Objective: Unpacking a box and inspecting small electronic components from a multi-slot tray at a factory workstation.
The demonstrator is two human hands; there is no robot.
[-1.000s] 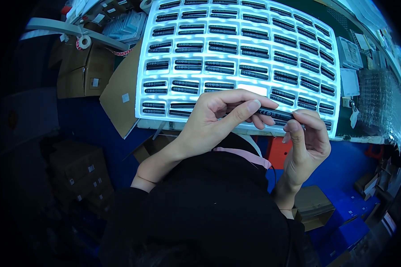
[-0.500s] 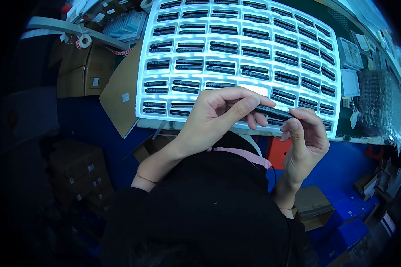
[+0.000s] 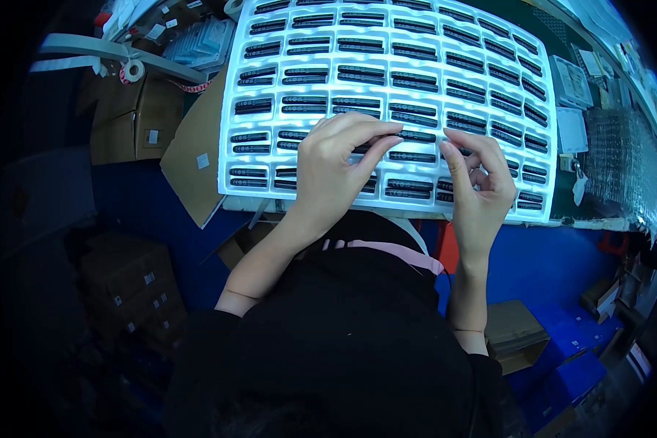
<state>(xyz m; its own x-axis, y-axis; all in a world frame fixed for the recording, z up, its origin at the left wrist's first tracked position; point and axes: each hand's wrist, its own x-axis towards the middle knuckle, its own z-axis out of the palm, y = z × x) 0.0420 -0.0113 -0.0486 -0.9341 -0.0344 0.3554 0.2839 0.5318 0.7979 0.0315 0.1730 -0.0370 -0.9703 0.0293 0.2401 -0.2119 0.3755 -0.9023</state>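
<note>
A white moulded tray [image 3: 222, 164] is filled with slim black pen-shaped sticks with pale printing, lying mostly in pairs in their compartments. My left hand [image 3: 336, 157] reaches over the near middle of it, thumb and forefinger closed on the left end of one black pen-shaped stick [image 3: 420, 136]. That stick lies along the far side of a compartment, with a second black stick [image 3: 412, 157] on the near side. At the right end of the first stick is my right hand [image 3: 482, 168], its thumb and forefinger slightly apart just past the tip. Its other fingers are curled.
A cardboard sheet [image 3: 190, 157] leans at the tray's left, beside brown boxes [image 3: 157, 120] and a tape roll [image 3: 133, 71]. On the right are stacked clear plastic trays [image 3: 620, 160] and a clear box [image 3: 571, 84]. An open carton [image 3: 518, 336] stands below right.
Both hands have moved away from me, over the tray. The black stick held up between them is now down in a compartment that showed bare white before.
</note>
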